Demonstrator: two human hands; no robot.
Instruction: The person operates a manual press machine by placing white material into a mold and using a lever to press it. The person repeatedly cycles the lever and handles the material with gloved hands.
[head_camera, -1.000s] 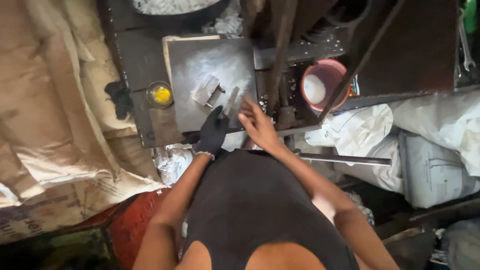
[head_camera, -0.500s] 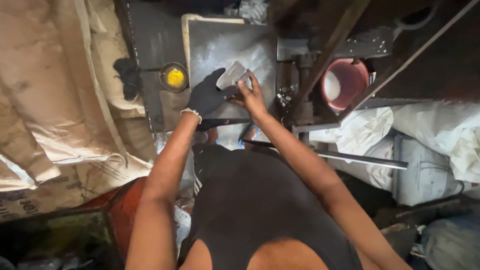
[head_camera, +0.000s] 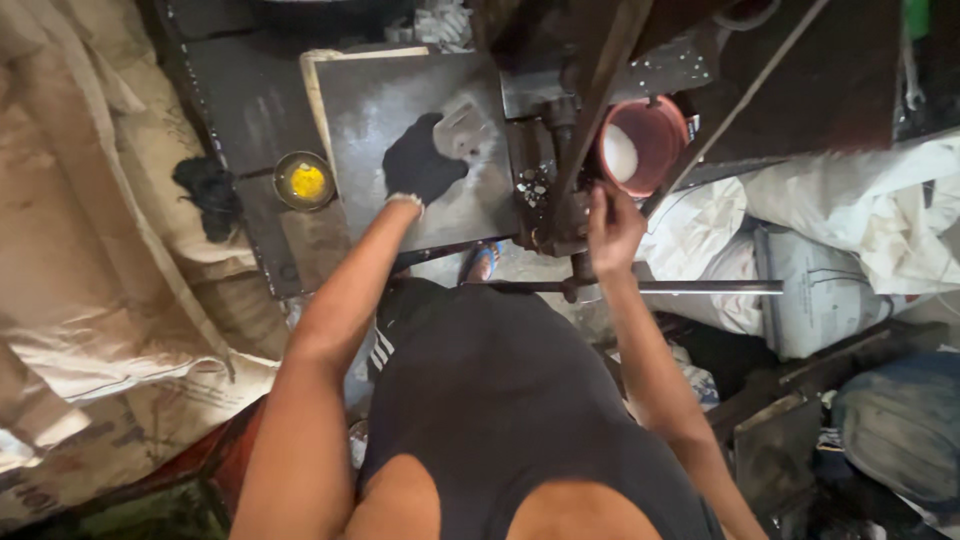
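Note:
My left hand (head_camera: 425, 160), in a black glove, rests on a grey metal plate (head_camera: 350, 110) and grips a small pale flat piece (head_camera: 462, 128) at its fingertips. My bare right hand (head_camera: 612, 225) is off the plate to the right, its fingers curled at the dark iron body of a press-like machine (head_camera: 560, 150), just below a red bowl (head_camera: 665, 130) with white powder inside. Whether the right hand grips a part of the machine I cannot tell.
A small round tin with yellow paste (head_camera: 305, 182) and a black rag (head_camera: 208, 190) lie left of the plate. A long steel bar (head_camera: 690, 288) runs across below my right hand. Burlap sacks (head_camera: 90, 250) pile up left, white sacks (head_camera: 840, 230) right.
My right hand has left the pale piece and moved right and down to the machine. My left hand has slid farther onto the plate with the piece.

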